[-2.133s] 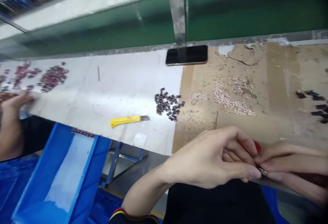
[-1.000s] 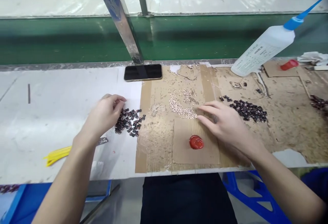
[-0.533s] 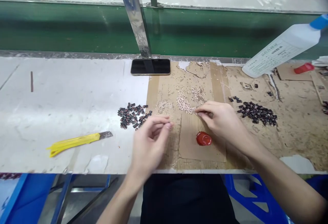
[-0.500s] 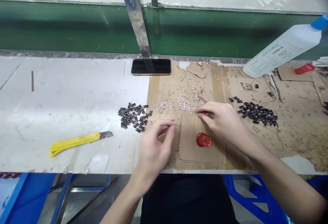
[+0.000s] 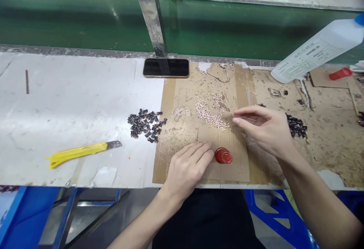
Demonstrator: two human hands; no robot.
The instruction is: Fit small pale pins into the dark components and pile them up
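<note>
L hand [image 5: 186, 171] is resting on a piece of brown cardboard [image 5: 227, 142], fingers together and relaxed, not gripping anything, tips just beside a red blob [image 5: 223, 156] (sticky-looking lump, can't tell what exactly). R hand [image 5: 264, 129] hovers above the cardboard w/ fingers open, thumb + index spread apart, nothing visibly pinched, tho a tiny bit would be hard to see from here. Right by its fingertips is a pile of tiny pale beads [image 5: 207, 114], and just past the hand there's a heap of dark parts [image 5: 296, 125], partly hidden behind it. A 2nd dark heap [image 5: 146, 125] sits on the white bench top [image 5: 71, 101], just left of the cardboard. Also on the bench: yellow utility knife [image 5: 82, 151] w/ blade showing, black phone [image 5: 165, 68] by the back edge, and top right a tilted white squeeze bottle [image 5: 318, 53], w/ a small red cylinder [image 5: 340, 73] beyond it. Green belt [image 5: 85, 21] runs behind all that.
</note>
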